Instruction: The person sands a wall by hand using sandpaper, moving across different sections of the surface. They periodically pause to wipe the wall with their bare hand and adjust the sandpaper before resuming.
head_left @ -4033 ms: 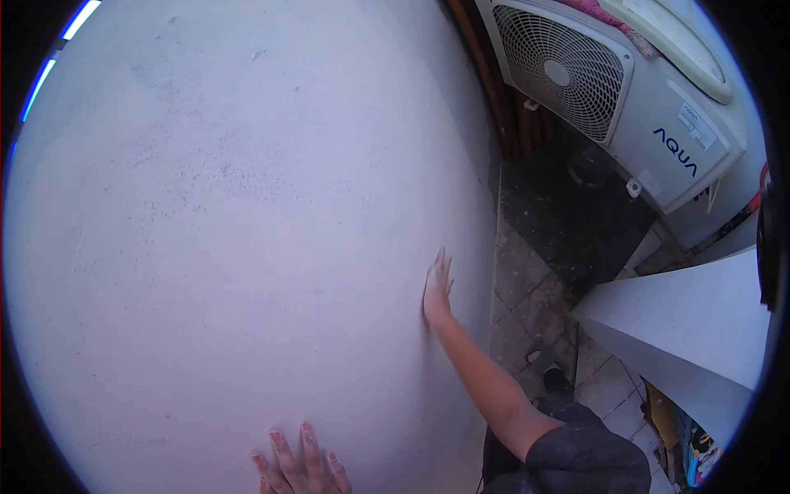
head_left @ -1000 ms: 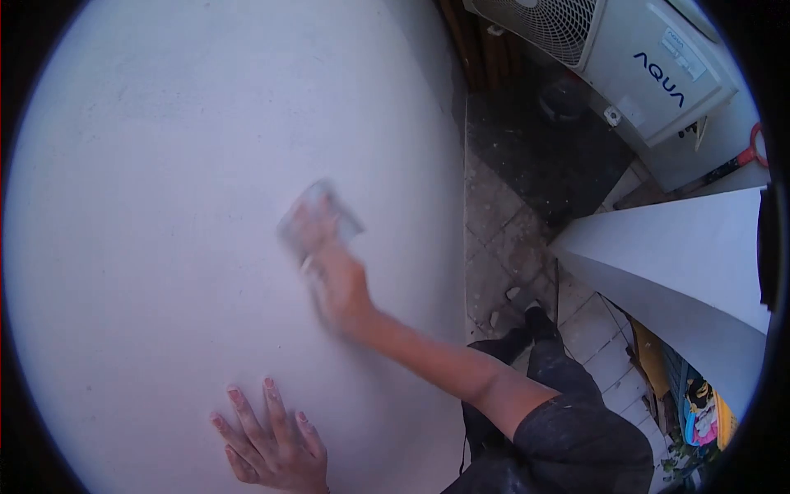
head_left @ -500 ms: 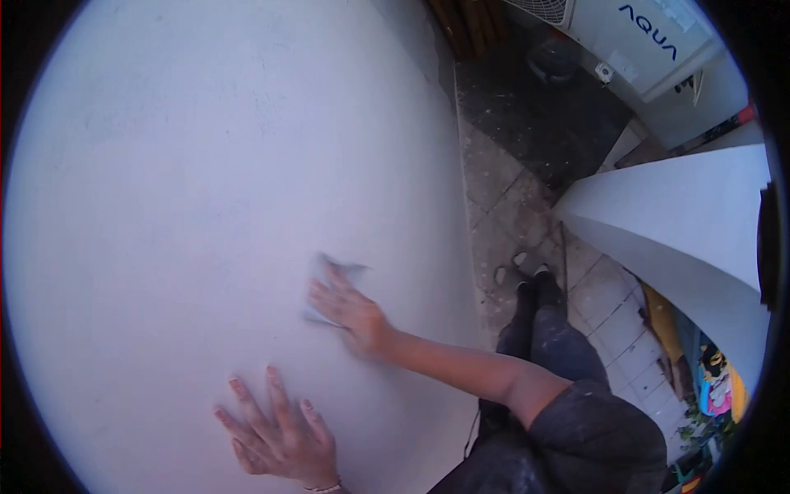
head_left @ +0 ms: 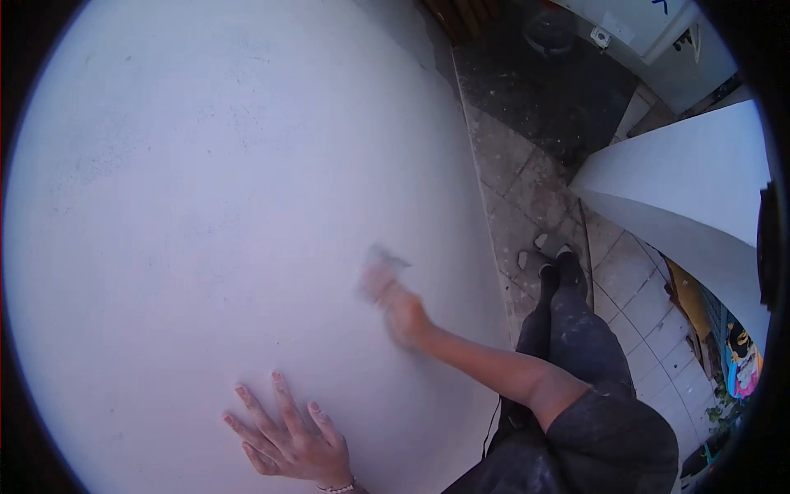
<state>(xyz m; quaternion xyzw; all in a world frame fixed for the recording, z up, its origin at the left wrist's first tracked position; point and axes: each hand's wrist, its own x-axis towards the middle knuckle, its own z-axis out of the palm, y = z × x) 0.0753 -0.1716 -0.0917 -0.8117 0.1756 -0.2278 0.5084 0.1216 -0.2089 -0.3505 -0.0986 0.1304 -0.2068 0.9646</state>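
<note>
A large white wall [head_left: 206,272] fills the left and middle of the view, with faint grey marks on its upper part. My left hand [head_left: 298,440] lies flat on it with fingers spread, holding nothing; whitish dust shows on the fingertips, and a bracelet circles the wrist. To the right and higher up, my right hand [head_left: 395,298] is smeared by motion against the wall. Under its fingers is a thin grey sheet, seemingly sandpaper [head_left: 398,262], with a corner sticking out past them. The rest of the sheet is hidden by the hand.
Tiled floor [head_left: 502,156] runs along the wall's base, with a dark mat [head_left: 543,99] farther off. A white curved wall or panel [head_left: 675,165] stands at right. White appliances [head_left: 650,33] are at the top right. Colourful odds and ends [head_left: 743,366] lie at the right edge.
My right hand has swept rightward over the wall with the sheet, its fingers now more blurred. My left hand stays flat in place. The view has shifted slightly.
</note>
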